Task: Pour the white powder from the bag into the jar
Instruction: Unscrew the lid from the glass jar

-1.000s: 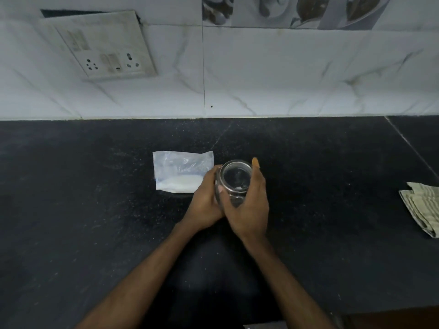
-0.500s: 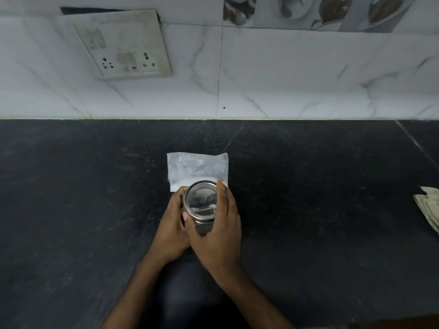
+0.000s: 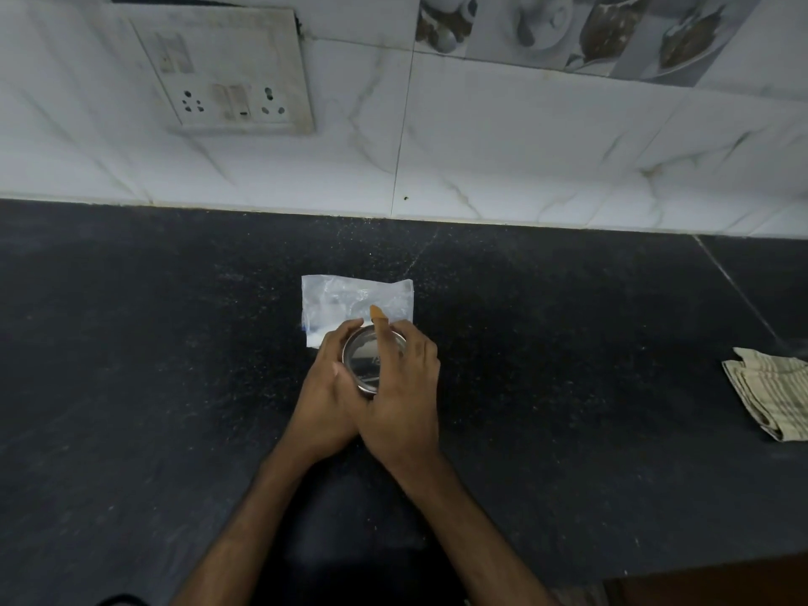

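A small glass jar with a metal lid (image 3: pixel 366 359) stands on the black counter (image 3: pixel 568 343) in the middle of the view. My left hand (image 3: pixel 325 395) wraps the jar's left side. My right hand (image 3: pixel 404 395) covers the lid and right side, one finger stretched across the top. Just behind the jar lies a clear plastic bag (image 3: pixel 350 301) flat on the counter, with white powder gathered along its near edge, partly hidden by my fingers.
A folded striped cloth (image 3: pixel 771 393) lies at the counter's right edge. A white tiled wall with a switch and socket panel (image 3: pixel 231 76) rises behind the counter. The counter's front edge runs along the bottom right.
The jar, held in both hands, has shifted left to sit directly in front of the bag. My right fingers now reach across the lid.
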